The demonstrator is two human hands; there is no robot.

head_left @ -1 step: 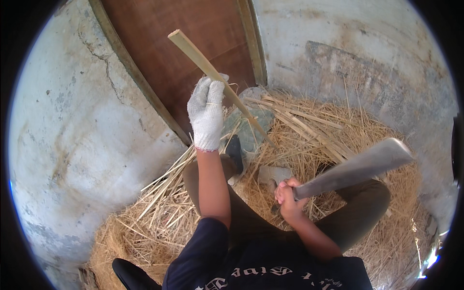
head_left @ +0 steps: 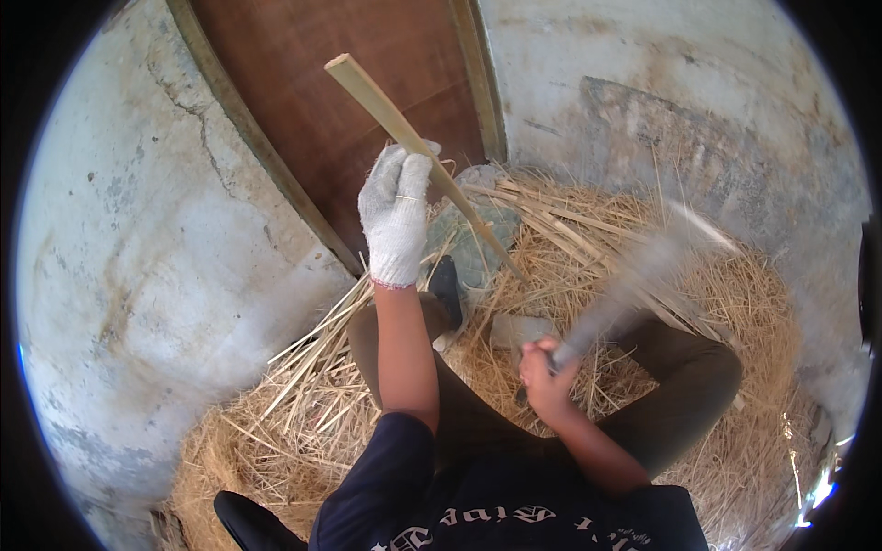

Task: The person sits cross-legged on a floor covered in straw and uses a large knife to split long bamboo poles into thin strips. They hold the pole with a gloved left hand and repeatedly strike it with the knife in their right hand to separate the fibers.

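Note:
A long pale split-bamboo strip [head_left: 372, 98] slants down from upper left, its lower end over the shavings. My left hand [head_left: 395, 216], in a white knitted glove, is closed around its upper middle part. Low at center right, my bare right hand [head_left: 548, 381] grips the handle of a machete [head_left: 629, 289]. The wide metal blade points up and right, smeared by motion and apart from the strip.
A pale block [head_left: 522, 331] lies between my bent legs. Thin shavings [head_left: 749, 367] cover the floor, with split strips [head_left: 588, 241] at right and more strips [head_left: 308, 376] at left. A brown door [head_left: 367, 37] and worn walls [head_left: 119, 266] stand close around.
The machete blade has swung upward and toward the left, and is now blurred. The bamboo strip and my gloved left hand have shifted very slightly right.

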